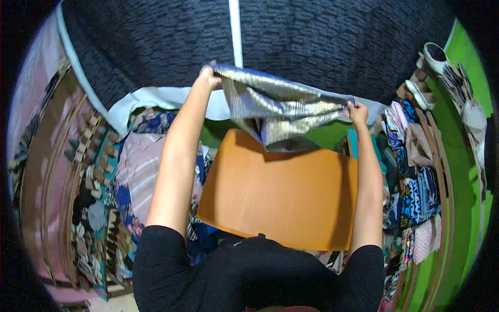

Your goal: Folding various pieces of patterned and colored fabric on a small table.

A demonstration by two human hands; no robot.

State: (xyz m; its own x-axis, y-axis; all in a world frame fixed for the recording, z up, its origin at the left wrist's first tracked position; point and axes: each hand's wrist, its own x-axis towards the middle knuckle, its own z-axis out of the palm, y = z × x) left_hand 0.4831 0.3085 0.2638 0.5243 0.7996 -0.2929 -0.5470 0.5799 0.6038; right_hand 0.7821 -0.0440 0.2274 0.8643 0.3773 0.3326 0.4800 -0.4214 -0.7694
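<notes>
In the head view, the person holds a shiny grey-silver cloth up in the air with both arms stretched forward. The left hand is closed on the cloth's upper left corner, and the right hand is closed on its right edge, a little lower. The cloth sags and folds between the two hands, with a flap hanging down from its middle. A blue edge shows along its top.

Below the cloth lies an orange board, a flat surface with rounded corners, close to the person's body. The hanging flap reaches down to the board's far edge; whether it touches cannot be told. The cloth throws a shadow on the board's upper part.

To the left of the board are piles of patterned fabrics in pink, blue and white, and farther left a pink and brown patterned sheet. To the right of the right forearm stands a row of folded clothes in many colours, against a green floor. Beyond the hands a large dark textured cover fills the top of the picture, crossed by a white stripe. The person wears a black short-sleeved top.
</notes>
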